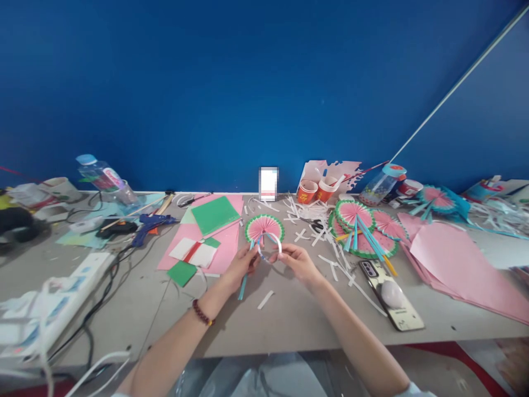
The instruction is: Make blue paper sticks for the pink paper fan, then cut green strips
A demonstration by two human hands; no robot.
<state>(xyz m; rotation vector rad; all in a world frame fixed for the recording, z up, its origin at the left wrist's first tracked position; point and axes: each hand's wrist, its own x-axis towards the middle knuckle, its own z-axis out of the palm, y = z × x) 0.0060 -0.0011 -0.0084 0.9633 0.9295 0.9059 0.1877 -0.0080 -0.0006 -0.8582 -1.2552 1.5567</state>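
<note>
My left hand (pixel 244 263) is closed around the blue strips (pixel 243 288) of a round folded paper fan (pixel 265 225), pink with a green and white edge. The fan stands out just beyond my fingers. Between my two hands is a thin white ring (pixel 279 243), which looks like a roll of tape. My right hand (pixel 301 263) pinches its right side, while the left fingertips touch or lie close to its left side. What exactly the left fingertips grip is partly hidden.
A phone (pixel 399 309), finished watermelon-like fans (pixel 357 218) and pink sheets (pixel 458 259) lie at right. Paper scraps (pixel 318 237), scissors (pixel 317 225) and red cups (pixel 308 192) are behind. Left are green card (pixel 215 214), a blue glue gun (pixel 151 226) and a power strip (pixel 61 303).
</note>
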